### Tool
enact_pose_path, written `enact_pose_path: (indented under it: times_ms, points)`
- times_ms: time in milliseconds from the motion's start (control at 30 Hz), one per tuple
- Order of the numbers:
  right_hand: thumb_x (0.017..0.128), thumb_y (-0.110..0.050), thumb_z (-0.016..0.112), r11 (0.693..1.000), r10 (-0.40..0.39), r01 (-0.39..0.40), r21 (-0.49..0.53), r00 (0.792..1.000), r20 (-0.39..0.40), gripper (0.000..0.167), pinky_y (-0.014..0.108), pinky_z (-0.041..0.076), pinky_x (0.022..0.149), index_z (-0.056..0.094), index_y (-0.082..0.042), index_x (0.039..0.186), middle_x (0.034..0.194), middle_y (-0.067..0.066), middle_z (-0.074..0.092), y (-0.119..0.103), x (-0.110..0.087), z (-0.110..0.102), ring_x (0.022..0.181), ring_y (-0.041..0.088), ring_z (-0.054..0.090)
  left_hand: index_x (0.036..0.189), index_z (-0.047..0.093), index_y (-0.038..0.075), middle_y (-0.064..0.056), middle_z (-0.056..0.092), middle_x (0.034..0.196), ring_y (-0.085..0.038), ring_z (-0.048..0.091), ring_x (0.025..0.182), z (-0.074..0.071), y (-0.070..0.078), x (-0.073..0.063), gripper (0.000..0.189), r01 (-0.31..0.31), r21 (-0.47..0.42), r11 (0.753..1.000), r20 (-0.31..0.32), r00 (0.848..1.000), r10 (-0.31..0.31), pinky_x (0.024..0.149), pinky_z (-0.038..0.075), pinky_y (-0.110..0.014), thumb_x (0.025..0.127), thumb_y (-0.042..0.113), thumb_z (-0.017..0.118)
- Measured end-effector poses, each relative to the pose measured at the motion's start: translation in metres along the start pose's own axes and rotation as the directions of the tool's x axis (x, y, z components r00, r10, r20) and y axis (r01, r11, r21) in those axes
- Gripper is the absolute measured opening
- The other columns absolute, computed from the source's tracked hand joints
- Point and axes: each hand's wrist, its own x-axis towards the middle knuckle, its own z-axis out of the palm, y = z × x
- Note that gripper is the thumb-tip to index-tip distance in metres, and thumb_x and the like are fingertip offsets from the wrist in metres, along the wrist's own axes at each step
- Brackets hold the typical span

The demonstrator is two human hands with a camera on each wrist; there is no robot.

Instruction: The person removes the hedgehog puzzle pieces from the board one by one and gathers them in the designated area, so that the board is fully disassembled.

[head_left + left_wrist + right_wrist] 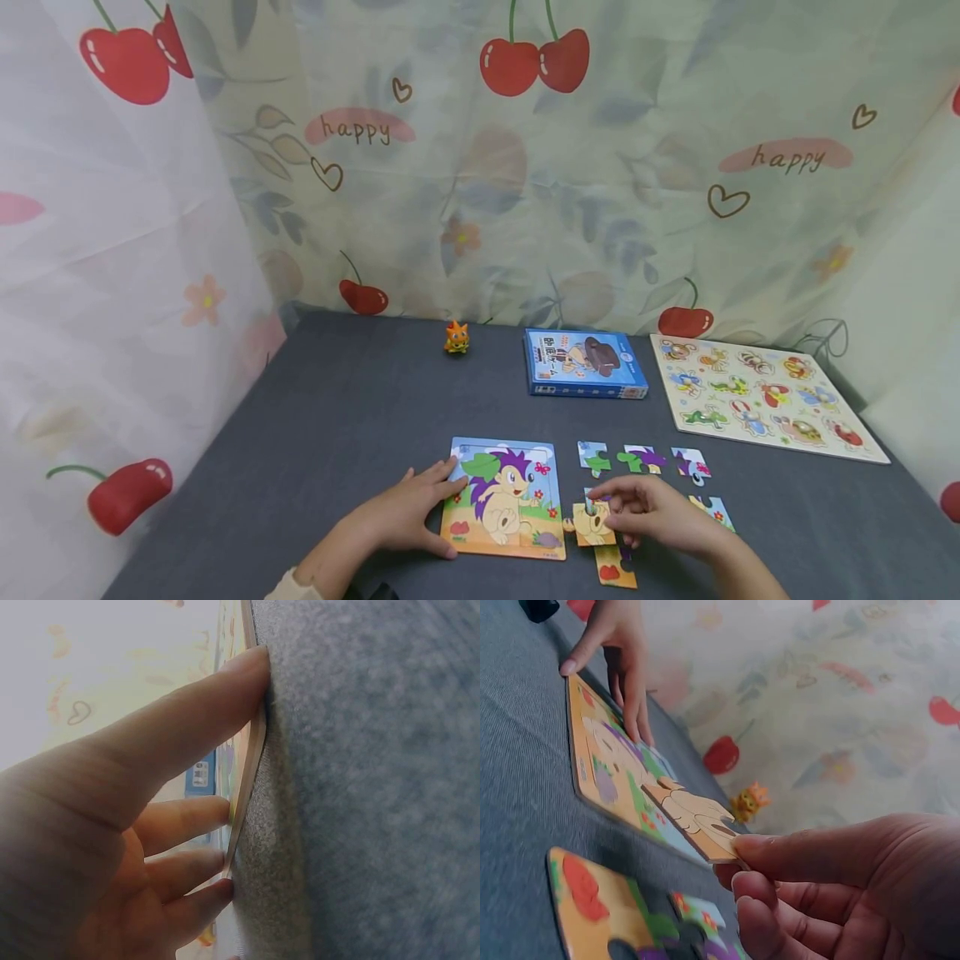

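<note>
My left hand rests along the left side of a hedgehog jigsaw board, fingers stretched over its edge and the thumb at its near corner. Between thumb and fingers, my right hand pinches a tan puzzle piece just right of the board, raised and tilted in the right wrist view. Below it lies an orange piece with a red shape, partly covered. Loose pieces with blue and green, purple and green, and purple and blue form a row beyond the right hand.
A blue box lies at the back, with a small orange figurine to its left. On the right is a white board of insect pictures. Another puzzle piece shows beside the right wrist. Patterned cloth hangs behind the table.
</note>
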Motion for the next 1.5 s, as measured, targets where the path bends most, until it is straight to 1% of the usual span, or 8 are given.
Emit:
enact_pose_path:
  times_ms: [300,433,600,767,900,1300,1433,1500]
  points:
    - [0.092,-0.018,0.059,1.000,0.021,-0.020,0.022,0.999,-0.051,0.044,0.025,0.051,0.057,0.050,0.013,0.122,0.080,0.004,0.058,0.016,-0.022,-0.009,0.062,0.007,0.055,0.142,0.041,0.022,-0.005,0.022,0.155,-0.028,0.020,0.143,0.000,0.000,0.001,0.084,0.004,-0.020,1.000,0.004,1.000,-0.004,0.111,0.012,-0.061,0.070,0.049,0.076]
    - [0.091,-0.019,0.059,0.996,0.067,-0.061,0.069,0.994,-0.090,0.046,0.027,0.051,0.058,0.048,0.013,0.122,0.081,0.004,0.060,0.021,-0.029,-0.013,0.064,0.009,0.056,0.142,0.041,0.023,-0.005,0.022,0.156,-0.028,0.020,0.143,0.001,-0.001,0.001,0.084,0.005,-0.025,1.000,0.005,1.000,-0.005,0.112,0.012,-0.060,0.069,0.049,0.076]
    - [0.090,-0.019,0.062,0.990,0.112,-0.099,0.103,0.985,-0.131,0.039,0.027,0.051,0.058,0.050,0.010,0.113,0.081,0.002,0.064,0.028,-0.038,-0.017,0.064,0.010,0.056,0.141,0.042,0.022,-0.005,0.022,0.156,-0.027,0.020,0.143,0.001,-0.001,0.001,0.084,0.001,-0.025,1.000,0.003,1.000,-0.001,0.112,0.012,-0.060,0.070,0.049,0.077]
    - [0.090,-0.018,0.061,0.987,0.117,-0.100,0.125,0.984,-0.135,0.032,0.027,0.051,0.059,0.051,0.007,0.108,0.082,0.001,0.066,0.035,-0.046,-0.020,0.065,0.008,0.057,0.141,0.042,0.023,-0.004,0.023,0.155,-0.027,0.020,0.143,0.003,-0.001,0.001,0.085,0.006,-0.020,1.000,0.000,1.000,-0.006,0.112,0.012,-0.060,0.069,0.049,0.077]
    - [0.090,-0.018,0.061,0.986,0.131,-0.113,0.123,0.980,-0.151,0.033,0.027,0.051,0.059,0.050,0.008,0.108,0.083,0.002,0.067,0.040,-0.054,-0.023,0.065,0.009,0.057,0.142,0.041,0.023,-0.004,0.022,0.156,-0.027,0.019,0.144,0.003,-0.001,0.002,0.085,0.009,-0.022,1.000,0.003,1.000,-0.009,0.112,0.011,-0.060,0.069,0.049,0.076]
    - [0.089,-0.022,0.062,0.975,0.216,-0.202,0.091,0.957,-0.194,0.034,0.025,0.048,0.054,0.053,0.006,0.106,0.079,-0.001,0.064,0.057,-0.070,-0.030,0.062,0.008,0.054,0.142,0.041,0.023,-0.004,0.022,0.156,-0.027,0.020,0.143,0.002,-0.002,0.002,0.085,0.010,-0.016,1.000,0.004,1.000,-0.010,0.112,0.012,-0.060,0.069,0.050,0.076]
    - [0.091,-0.021,0.060,0.977,0.206,-0.191,0.097,0.961,-0.184,0.032,0.023,0.047,0.053,0.053,0.006,0.106,0.080,-0.002,0.065,0.062,-0.076,-0.032,0.060,0.007,0.053,0.142,0.041,0.024,-0.004,0.022,0.156,-0.028,0.020,0.143,0.003,-0.002,0.003,0.085,0.013,-0.016,1.000,0.007,1.000,-0.012,0.111,0.012,-0.060,0.069,0.050,0.076]
    - [0.092,-0.019,0.059,0.977,0.196,-0.178,0.122,0.968,-0.157,0.030,0.021,0.047,0.052,0.054,0.007,0.106,0.082,-0.002,0.065,0.065,-0.078,-0.033,0.060,0.005,0.052,0.142,0.041,0.024,-0.004,0.022,0.156,-0.028,0.020,0.143,0.002,-0.003,0.003,0.085,0.014,-0.015,1.000,0.009,1.000,-0.014,0.111,0.012,-0.060,0.069,0.051,0.076]
